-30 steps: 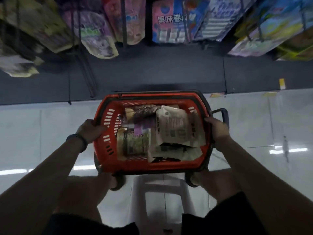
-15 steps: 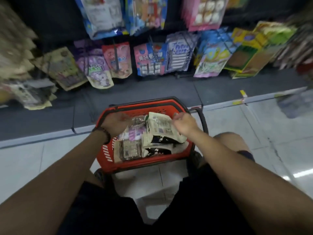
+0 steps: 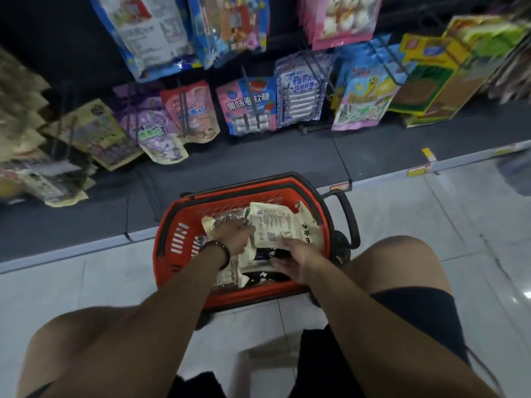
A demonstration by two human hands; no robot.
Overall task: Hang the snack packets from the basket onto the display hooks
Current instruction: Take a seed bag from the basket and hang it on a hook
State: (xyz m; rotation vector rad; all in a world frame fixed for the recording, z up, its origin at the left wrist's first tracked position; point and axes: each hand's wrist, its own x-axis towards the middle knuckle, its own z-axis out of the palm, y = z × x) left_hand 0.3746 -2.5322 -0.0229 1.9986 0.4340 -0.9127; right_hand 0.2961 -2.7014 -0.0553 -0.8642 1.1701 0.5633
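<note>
Pale floor tiles (image 3: pixel 86 282) run up to a dark display wall, where bright hanging packets (image 3: pixel 247 106) dangle from hooks (image 3: pixel 185 110). The red basket (image 3: pixel 172 225) sits on the floor before the person's knees — snack packets piled inside. The left hand (image 3: pixel 232 235) grips the left edge of the top cream packet (image 3: pixel 275 225); the right hand (image 3: pixel 296 259) lies loose-fingered on its dark lower end.

Lighting: dim, bluish indoor light; a small glare patch on the glossy floor tiles (image 3: pixel 528 295) at the right edge, and the shelf back (image 3: pixel 57 53) nearly black.
Image: wide-angle bowing toward the borders. Hanging packets (image 3: pixel 20 116) at far left and far right are smeared by motion blur, while the centre around the basket (image 3: pixel 172 225) is moderately sharp.
</note>
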